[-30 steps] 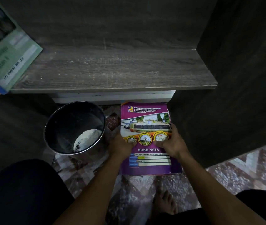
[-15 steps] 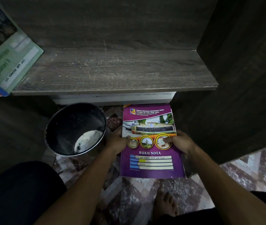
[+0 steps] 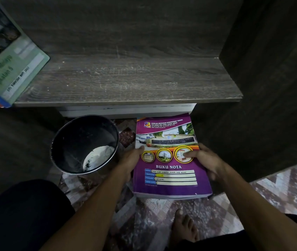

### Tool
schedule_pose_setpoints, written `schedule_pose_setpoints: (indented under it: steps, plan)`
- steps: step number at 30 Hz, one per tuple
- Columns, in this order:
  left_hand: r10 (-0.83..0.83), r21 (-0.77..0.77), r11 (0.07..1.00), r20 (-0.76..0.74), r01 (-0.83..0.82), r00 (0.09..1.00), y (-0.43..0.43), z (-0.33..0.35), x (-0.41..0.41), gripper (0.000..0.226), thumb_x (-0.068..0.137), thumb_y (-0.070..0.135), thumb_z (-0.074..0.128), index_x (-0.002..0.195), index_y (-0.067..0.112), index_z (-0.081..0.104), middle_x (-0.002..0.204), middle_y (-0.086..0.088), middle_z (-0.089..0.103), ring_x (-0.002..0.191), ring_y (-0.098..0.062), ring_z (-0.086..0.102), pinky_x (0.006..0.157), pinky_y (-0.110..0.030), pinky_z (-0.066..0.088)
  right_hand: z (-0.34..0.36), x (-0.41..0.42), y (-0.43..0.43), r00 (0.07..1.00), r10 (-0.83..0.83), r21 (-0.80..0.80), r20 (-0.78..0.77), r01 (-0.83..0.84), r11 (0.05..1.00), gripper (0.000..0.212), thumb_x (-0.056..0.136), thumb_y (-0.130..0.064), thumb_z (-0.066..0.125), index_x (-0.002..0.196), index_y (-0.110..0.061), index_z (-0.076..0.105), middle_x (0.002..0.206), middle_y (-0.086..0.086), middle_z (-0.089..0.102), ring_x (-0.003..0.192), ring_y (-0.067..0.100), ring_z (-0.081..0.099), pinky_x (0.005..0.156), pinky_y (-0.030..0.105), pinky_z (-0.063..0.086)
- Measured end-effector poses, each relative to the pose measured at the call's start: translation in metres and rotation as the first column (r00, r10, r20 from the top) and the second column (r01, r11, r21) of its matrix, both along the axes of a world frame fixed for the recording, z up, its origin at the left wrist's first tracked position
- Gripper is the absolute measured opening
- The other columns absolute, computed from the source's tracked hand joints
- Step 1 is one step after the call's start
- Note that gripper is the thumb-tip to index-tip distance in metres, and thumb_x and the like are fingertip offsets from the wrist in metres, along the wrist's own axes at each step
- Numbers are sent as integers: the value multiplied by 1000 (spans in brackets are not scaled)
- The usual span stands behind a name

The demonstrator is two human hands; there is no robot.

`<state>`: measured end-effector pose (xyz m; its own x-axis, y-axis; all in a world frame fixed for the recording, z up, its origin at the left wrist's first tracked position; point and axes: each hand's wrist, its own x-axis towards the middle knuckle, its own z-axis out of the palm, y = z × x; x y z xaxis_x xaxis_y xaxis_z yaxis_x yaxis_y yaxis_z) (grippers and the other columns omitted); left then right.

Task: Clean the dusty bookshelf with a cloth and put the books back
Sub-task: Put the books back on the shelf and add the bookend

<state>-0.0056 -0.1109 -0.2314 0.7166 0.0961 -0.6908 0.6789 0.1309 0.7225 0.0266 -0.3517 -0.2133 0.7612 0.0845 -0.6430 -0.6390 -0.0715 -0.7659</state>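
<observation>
Round black bucket (image 3: 75, 142), white lump (image 3: 98, 156) inside. Glossy purple notebook (image 3: 171, 187), side edges gripped by left hand (image 3: 129, 160) and right hand (image 3: 205, 160), thumbs over cover. Scratched wood-grain shelf (image 3: 126, 82).

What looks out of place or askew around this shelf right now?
The green book at the left end of the shelf lies askew, angled to the front edge. Pale specks and scratches mark its surface. The purple notebook looks undamaged.

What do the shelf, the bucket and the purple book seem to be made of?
The shelf: probably laminated board, matte; grey wood grain with pale scratches. The bucket: likely metal; its rim shines, inside dark. The purple book: paper with a glossy printed cover; page edges show at the bottom.
</observation>
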Motion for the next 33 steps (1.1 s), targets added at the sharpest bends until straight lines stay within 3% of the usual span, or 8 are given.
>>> schedule_pose_setpoints:
  steps: [5,12,17,21,24,26,29,33]
  plan:
    - [4,-118,993,-47,-10,999,3,3,3,27,99,37,53,113,17,64,88,-13,76,77,-28,73,78,-45,58,13,1,-3,994,104,69,-25,-102,992,42,83,-6,70,121,-20,57,103,18,74,94,39,71,91,59,53]
    - [33,-182,982,-84,-48,996,19,11,10,34,93,35,62,115,10,64,92,-19,74,70,-32,72,60,-43,60,18,-11,-2,984,150,87,-101,-141,986,20,89,-14,67,109,-15,60,90,15,76,68,26,74,54,35,60]
    - [3,-173,985,-105,-22,994,19,5,3,40,91,38,63,121,11,62,98,-20,73,77,-32,72,70,-45,59,11,-13,1,971,206,24,-125,-204,979,38,84,-23,74,120,-14,63,105,16,75,95,34,72,90,52,56]
    - [6,-184,983,-97,-24,995,15,0,-4,39,93,38,61,124,14,60,98,-18,74,81,-31,73,71,-44,59,12,-14,-1,990,110,74,-84,-104,992,37,86,-6,70,121,-14,60,103,19,74,85,34,73,65,44,61]
    - [25,-189,981,-105,-45,994,17,2,-1,41,92,39,62,122,11,62,102,-20,73,88,-35,71,80,-51,57,15,-15,2,995,50,106,-86,-41,994,31,85,-7,71,110,-18,57,90,18,76,75,34,73,59,45,61]
    - [27,-187,981,-112,-47,993,20,5,1,38,92,38,62,117,9,63,96,-20,74,79,-33,72,74,-49,59,19,-15,8,996,20,126,-82,-10,992,35,85,-4,71,108,-23,51,83,16,76,68,33,73,54,45,60]
    - [33,-188,981,-120,-56,992,23,7,3,35,93,36,61,115,9,64,89,-19,74,68,-31,72,65,-46,60,27,-14,13,997,63,133,-35,-58,989,56,87,-4,69,126,-33,43,95,16,75,72,32,74,54,42,60]
    - [41,-187,980,-135,-66,990,18,4,-1,39,95,41,57,117,10,65,100,-20,73,82,-33,71,76,-47,57,30,-17,13,999,54,85,-4,-54,995,57,89,-6,67,131,-35,41,100,15,74,73,30,75,53,38,59]
